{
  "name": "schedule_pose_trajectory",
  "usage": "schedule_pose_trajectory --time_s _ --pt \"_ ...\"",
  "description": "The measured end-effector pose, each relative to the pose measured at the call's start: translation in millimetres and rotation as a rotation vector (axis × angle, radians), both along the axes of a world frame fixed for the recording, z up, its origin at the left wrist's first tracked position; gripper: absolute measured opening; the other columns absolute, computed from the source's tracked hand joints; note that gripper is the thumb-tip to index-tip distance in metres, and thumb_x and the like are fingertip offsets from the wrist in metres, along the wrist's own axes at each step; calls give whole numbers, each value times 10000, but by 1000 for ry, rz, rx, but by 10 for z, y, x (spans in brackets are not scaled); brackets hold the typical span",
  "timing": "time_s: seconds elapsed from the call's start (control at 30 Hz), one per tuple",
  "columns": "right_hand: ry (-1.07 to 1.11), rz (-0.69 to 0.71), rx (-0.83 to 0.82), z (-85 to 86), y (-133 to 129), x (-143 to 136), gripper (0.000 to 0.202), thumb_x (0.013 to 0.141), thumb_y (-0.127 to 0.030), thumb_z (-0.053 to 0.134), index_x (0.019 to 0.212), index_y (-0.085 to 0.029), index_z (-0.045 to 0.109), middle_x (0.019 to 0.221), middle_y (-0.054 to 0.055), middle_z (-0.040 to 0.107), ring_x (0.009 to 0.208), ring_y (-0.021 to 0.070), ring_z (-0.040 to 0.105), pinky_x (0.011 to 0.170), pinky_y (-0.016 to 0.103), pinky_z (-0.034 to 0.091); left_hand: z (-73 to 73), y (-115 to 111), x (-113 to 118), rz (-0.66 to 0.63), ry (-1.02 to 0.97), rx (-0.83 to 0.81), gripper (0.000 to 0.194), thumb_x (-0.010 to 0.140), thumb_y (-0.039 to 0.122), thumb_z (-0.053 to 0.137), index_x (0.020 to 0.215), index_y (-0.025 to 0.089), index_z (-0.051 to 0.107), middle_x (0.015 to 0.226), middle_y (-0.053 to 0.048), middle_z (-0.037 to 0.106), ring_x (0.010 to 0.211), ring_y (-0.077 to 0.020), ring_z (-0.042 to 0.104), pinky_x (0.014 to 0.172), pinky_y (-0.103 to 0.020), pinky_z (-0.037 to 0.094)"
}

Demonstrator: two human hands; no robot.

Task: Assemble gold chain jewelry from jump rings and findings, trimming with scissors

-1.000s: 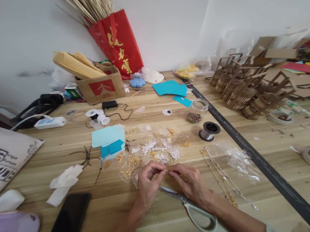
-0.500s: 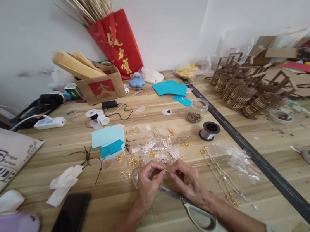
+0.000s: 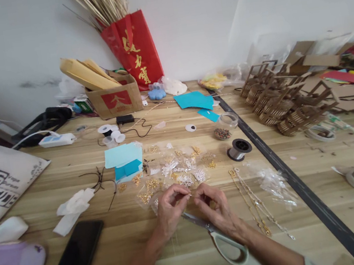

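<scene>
My left hand (image 3: pixel 172 209) pinches a tiny gold-coloured piece between thumb and forefinger, too small to make out fully. Close beside it, my right hand (image 3: pixel 218 209) is closed at the fingertips, and what it grips is too small to tell. Scissors (image 3: pixel 229 249) with a pale green handle lie beneath and between the hands, blades pointing up and left. Just beyond the fingers are small clear bags of gold and silver findings (image 3: pixel 184 179). Gold and silver chains (image 3: pixel 250 197) lie to the right of my right hand.
A wire spool (image 3: pixel 239 149) and a jar of beads (image 3: pixel 222 132) stand beyond the chains. Blue cards (image 3: pixel 122 156) lie at centre left, a black phone (image 3: pixel 71 261) at lower left. Small woven baskets (image 3: pixel 286 101) sit at right, a cardboard box (image 3: pixel 116 99) at the back.
The fingertips of both hands have shifted very slightly around the tiny piece. Everything else looks the same.
</scene>
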State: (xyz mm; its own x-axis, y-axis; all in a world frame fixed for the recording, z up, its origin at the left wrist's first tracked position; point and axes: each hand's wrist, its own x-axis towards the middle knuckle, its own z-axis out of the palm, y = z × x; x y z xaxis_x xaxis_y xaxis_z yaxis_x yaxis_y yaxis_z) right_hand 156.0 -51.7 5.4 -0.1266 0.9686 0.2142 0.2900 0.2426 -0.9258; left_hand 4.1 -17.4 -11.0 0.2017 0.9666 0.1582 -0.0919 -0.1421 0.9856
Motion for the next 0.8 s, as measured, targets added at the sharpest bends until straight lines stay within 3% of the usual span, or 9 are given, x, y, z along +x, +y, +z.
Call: schedule_pose_trajectory --time_s 0.8 --pt "50 3 -49 -17 10 -6 174 839 -281 521 707 -167 524 613 -25 475 543 106 421 507 221 332 1 9 6 -16 -23 28 73 708 90 652 682 155 631 764 -44 652 758 -158 619 704 -256 496"
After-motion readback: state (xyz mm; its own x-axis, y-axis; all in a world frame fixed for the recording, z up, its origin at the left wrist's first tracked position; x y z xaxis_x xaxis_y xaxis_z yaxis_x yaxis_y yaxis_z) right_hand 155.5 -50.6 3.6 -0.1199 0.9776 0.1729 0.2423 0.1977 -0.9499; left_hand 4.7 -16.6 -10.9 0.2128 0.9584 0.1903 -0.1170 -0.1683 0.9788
